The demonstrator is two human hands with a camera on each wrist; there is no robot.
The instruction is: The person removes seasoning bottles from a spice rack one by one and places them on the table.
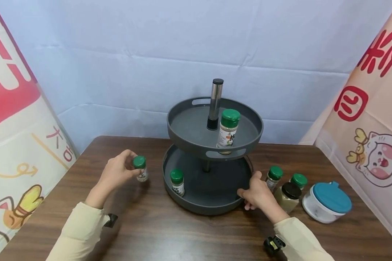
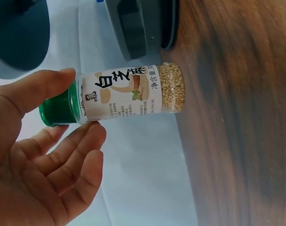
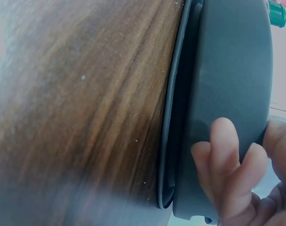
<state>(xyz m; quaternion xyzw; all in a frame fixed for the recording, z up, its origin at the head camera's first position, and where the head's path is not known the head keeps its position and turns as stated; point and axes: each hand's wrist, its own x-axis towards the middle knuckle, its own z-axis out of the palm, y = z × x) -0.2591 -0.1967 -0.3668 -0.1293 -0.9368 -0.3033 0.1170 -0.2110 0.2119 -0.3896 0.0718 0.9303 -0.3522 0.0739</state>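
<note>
My left hand (image 1: 119, 168) pinches a small spice jar (image 2: 128, 92) by its green cap, thumb on one side and fingers on the other. Pale sesame seeds show through its clear base, below a white label. The jar stays roughly upright left of a grey two-tier turntable rack (image 1: 196, 208); whether its base touches the table I cannot tell. At the rack's right side, my right hand (image 1: 258, 192) grips the lower tray's rim, thumb over the top and fingers against the outer wall (image 3: 232, 70). One green-capped jar (image 1: 177, 183) stands in the lower tray, a larger one (image 1: 228, 130) in the upper.
Right of the rack stand two green-capped jars, one nearer (image 1: 274, 177) and one behind (image 1: 298, 180), a black-capped jar (image 1: 288, 197), and a white tub with a blue lid (image 1: 331, 199). A metal post (image 1: 216, 99) rises from the upper tray. Cloth (image 1: 143, 79) hangs behind the wooden table (image 1: 170, 235).
</note>
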